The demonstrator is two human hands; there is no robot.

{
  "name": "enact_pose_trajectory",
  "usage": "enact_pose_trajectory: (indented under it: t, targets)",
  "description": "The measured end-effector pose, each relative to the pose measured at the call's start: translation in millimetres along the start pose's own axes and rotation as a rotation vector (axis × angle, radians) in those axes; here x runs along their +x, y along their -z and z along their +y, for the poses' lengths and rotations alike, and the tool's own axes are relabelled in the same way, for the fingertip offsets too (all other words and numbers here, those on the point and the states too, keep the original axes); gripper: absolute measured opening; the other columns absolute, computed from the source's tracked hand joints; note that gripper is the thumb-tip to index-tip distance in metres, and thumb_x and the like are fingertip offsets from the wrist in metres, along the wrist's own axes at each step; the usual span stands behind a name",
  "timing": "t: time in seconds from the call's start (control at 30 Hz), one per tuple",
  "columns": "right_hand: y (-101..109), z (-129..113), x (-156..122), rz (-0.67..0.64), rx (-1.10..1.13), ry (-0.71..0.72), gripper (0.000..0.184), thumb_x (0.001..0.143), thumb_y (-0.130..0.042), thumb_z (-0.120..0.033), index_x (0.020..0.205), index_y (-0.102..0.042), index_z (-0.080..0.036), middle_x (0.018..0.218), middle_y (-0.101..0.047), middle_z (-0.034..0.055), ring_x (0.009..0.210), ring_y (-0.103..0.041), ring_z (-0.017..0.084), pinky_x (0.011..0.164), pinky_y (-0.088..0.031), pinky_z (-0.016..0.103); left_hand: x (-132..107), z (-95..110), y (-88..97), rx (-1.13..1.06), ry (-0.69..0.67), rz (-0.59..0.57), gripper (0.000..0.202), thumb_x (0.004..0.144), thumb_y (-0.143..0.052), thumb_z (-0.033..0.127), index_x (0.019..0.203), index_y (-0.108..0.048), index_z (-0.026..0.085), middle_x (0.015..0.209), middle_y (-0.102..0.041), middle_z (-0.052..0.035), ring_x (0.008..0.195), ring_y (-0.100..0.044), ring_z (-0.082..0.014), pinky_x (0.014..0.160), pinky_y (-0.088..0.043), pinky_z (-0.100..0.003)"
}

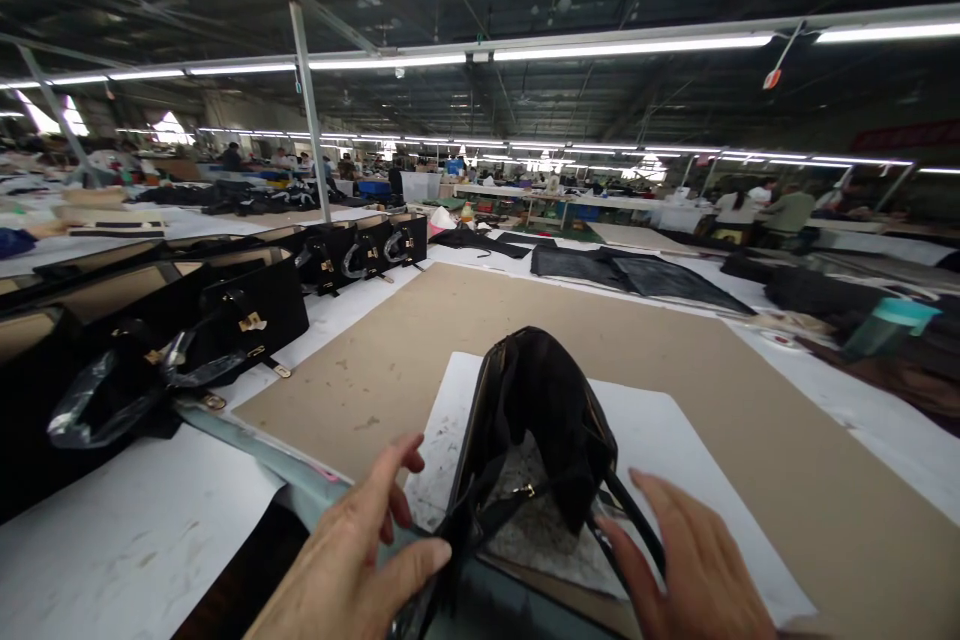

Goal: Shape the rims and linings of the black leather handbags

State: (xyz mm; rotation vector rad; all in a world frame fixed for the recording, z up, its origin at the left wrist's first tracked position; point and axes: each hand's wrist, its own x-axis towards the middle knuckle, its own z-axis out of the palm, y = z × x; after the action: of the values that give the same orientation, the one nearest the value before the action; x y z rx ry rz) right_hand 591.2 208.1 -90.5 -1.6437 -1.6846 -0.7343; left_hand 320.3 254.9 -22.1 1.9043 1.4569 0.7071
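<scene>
A black leather handbag [544, 410] stands open on a white sheet [660, 440] in front of me, its mouth facing me. My left hand [360, 550] touches the bag's left edge, thumb along the rim, fingers spread and bent. On the other side, my right hand [690, 560] lies with fingers stretched out against a black strap [634, 520]. Neither hand clearly grips anything.
A brown board [750, 400] covers the table under the white sheet. Rows of finished black handbags [255, 310] with gold clasps line the left side. Black leather pieces [622, 270] lie farther back. A teal cup [889, 320] stands at right. Other people work at distant tables.
</scene>
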Motion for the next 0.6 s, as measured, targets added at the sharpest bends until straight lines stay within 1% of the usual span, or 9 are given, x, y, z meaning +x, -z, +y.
enact_pose_trajectory:
  t: [0.03, 0.1, 0.13, 0.2, 0.27, 0.3, 0.4, 0.5, 0.6]
  targets:
    - [1.7, 1.0, 11.1, -0.045, 0.006, -0.119, 0.053, 0.073, -0.050, -0.047, 0.115, -0.043, -0.015, 0.105, -0.057, 0.0130, 0.093, -0.054, 0.028, 0.077, -0.044, 0.038, 3.8, 8.9, 4.2, -0.003, -0.016, 0.044, 0.056, 0.073, -0.050, 0.037, 0.124, -0.030, 0.027, 0.103, -0.053, -0.0041, 0.079, -0.052, -0.0157, 0.066, -0.043, -0.025]
    - [1.4, -1.3, 32.3, -0.229, 0.096, -0.347, 0.061, 0.074, -0.045, -0.053, 0.121, -0.034, -0.016, 0.110, -0.054, 0.0128, 0.094, -0.054, 0.026, 0.072, -0.046, 0.036, 16.9, 31.8, 7.1, 0.038, -0.078, 0.144, 0.061, 0.073, -0.049, 0.045, 0.126, -0.027, 0.025, 0.114, -0.048, -0.0073, 0.094, -0.049, -0.0203, 0.077, -0.042, -0.031]
    - [0.8, -4.0, 40.9, -0.326, 0.143, -0.433, 0.062, 0.074, -0.044, -0.053, 0.122, -0.031, -0.017, 0.110, -0.054, 0.0116, 0.093, -0.055, 0.024, 0.070, -0.047, 0.035, 26.4, 44.2, 5.3, 0.080, -0.126, 0.180, 0.066, 0.072, -0.049, 0.047, 0.128, -0.024, 0.024, 0.119, -0.044, -0.0090, 0.103, -0.045, -0.0231, 0.083, -0.040, -0.035]
    - [0.5, -10.1, 51.9, -0.458, 0.185, -0.537, 0.061, 0.073, -0.044, -0.052, 0.123, -0.030, -0.020, 0.109, -0.055, 0.0100, 0.091, -0.056, 0.024, 0.069, -0.047, 0.034, 50.6, 65.7, -3.3, 0.178, -0.246, 0.178, 0.078, 0.067, -0.054, 0.051, 0.130, -0.020, 0.019, 0.130, -0.033, -0.0117, 0.116, -0.033, -0.0278, 0.092, -0.032, -0.040]
    - [1.7, -14.0, 54.9, -0.501, 0.182, -0.543, 0.057, 0.072, -0.046, -0.047, 0.122, -0.030, -0.023, 0.113, -0.052, 0.0082, 0.092, -0.056, 0.024, 0.069, -0.046, 0.035, 78.7, 77.5, -14.0, 0.282, -0.302, 0.131, 0.090, 0.059, -0.063, 0.047, 0.131, -0.019, 0.017, 0.134, -0.028, -0.0128, 0.121, -0.025, -0.0316, 0.096, -0.026, -0.043]
    - [2.3, -14.1, 54.0, -0.515, 0.189, -0.517, 0.055, 0.072, -0.047, -0.043, 0.122, -0.030, -0.026, 0.117, -0.049, 0.0063, 0.093, -0.055, 0.024, 0.069, -0.045, 0.034, 92.7, 79.1, -18.4, 0.320, -0.303, 0.088, 0.093, 0.056, -0.066, 0.043, 0.131, -0.020, 0.016, 0.133, -0.030, -0.0131, 0.120, -0.026, -0.0328, 0.096, -0.026, -0.043]
    - [1.8, -7.8, 48.8, -0.553, 0.224, -0.451, 0.057, 0.070, -0.048, -0.030, 0.123, -0.028, -0.031, 0.125, -0.042, 0.0014, 0.096, -0.054, 0.022, 0.072, -0.043, 0.032, 128.3, 72.0, -25.4, 0.327, -0.203, -0.085, 0.098, 0.051, -0.070, 0.033, 0.132, -0.016, 0.016, 0.127, -0.038, -0.0149, 0.115, -0.035, -0.0320, 0.091, -0.033, -0.038]
    - [-0.5, -0.1, 49.0, -0.587, 0.239, -0.469, 0.061, 0.070, -0.048, -0.027, 0.126, -0.024, -0.027, 0.126, -0.041, 0.0034, 0.101, -0.051, 0.023, 0.078, -0.040, 0.032, 152.5, 63.4, -28.2, 0.264, -0.142, -0.200, 0.099, 0.051, -0.070, 0.028, 0.132, -0.014, 0.015, 0.125, -0.041, -0.0159, 0.110, -0.043, -0.0285, 0.087, -0.037, -0.032]
    - [0.6, 0.2, 56.3, -0.610, 0.241, -0.441, 0.063, 0.069, -0.047, -0.021, 0.127, -0.024, -0.027, 0.127, -0.040, 0.0041, 0.099, -0.051, 0.023, 0.078, -0.040, 0.032, 171.2, 64.1, -32.8, 0.184, -0.099, -0.279, 0.098, 0.048, -0.070, 0.019, 0.131, -0.018, 0.011, 0.122, -0.044, -0.0172, 0.105, -0.047, -0.0282, 0.081, -0.041, -0.030]
